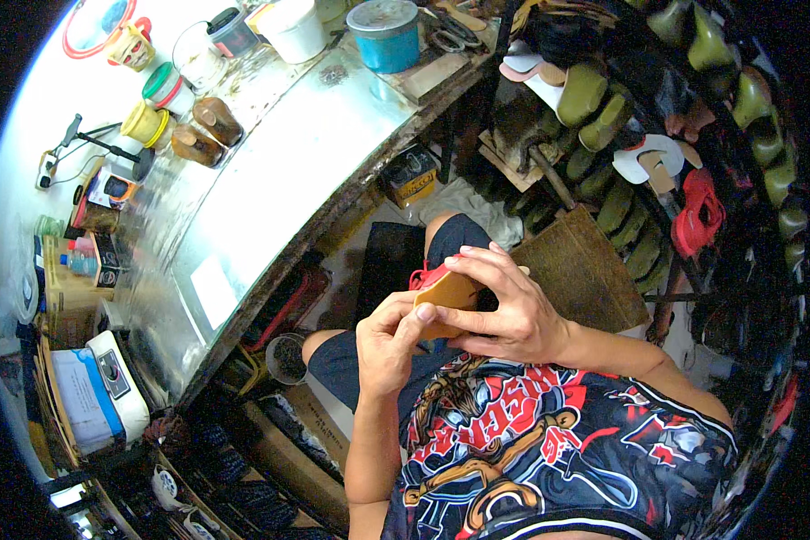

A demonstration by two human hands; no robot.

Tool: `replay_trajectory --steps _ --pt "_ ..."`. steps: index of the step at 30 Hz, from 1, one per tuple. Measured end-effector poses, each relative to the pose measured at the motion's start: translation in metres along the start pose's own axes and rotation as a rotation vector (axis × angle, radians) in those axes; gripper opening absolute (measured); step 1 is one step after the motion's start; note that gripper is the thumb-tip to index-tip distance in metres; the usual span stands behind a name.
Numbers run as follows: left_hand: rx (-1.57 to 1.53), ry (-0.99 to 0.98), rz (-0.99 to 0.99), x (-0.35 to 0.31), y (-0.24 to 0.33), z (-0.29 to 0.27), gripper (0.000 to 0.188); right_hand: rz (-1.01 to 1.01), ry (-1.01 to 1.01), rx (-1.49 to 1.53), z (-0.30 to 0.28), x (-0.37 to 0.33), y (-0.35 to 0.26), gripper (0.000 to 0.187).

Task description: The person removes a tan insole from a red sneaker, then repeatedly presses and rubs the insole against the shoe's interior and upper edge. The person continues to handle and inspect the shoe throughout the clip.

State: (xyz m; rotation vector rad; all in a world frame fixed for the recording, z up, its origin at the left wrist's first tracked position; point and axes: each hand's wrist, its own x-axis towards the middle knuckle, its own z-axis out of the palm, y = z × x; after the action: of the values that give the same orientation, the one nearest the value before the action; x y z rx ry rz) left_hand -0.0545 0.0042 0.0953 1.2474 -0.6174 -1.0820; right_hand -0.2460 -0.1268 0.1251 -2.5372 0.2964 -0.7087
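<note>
Over my lap, both hands hold a shoe (pixel 448 293) with a tan sole and a bit of red upper and red lace showing behind it. My left hand (pixel 385 340) grips the near left end, its thumb pressed on the tan edge. From the right, my right hand (pixel 510 310) wraps round the shoe, with fingers over the top and the thumb across the sole toward the left thumb. Most of the upper is hidden behind the sole and my fingers.
A metal-topped workbench (pixel 274 180) runs along the left, carrying a blue tub (pixel 385 43), brown shoe lasts (pixel 209 135) and small pots. Green lasts (pixel 583 94) and a red shoe (pixel 698 214) fill racks at right. A brown board (pixel 580 270) lies beyond my right arm.
</note>
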Motion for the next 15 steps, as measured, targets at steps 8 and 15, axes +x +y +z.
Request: replay_trajectory --steps 8,15 --pt "0.019 0.015 -0.009 -0.0011 -0.0029 -0.0012 0.027 0.004 0.005 0.005 0.0024 -0.0024 -0.0001 0.061" --pt "0.012 0.036 -0.01 -0.0028 -0.0048 0.0013 0.029 0.009 0.028 0.003 0.004 -0.0049 -0.0018 0.063"
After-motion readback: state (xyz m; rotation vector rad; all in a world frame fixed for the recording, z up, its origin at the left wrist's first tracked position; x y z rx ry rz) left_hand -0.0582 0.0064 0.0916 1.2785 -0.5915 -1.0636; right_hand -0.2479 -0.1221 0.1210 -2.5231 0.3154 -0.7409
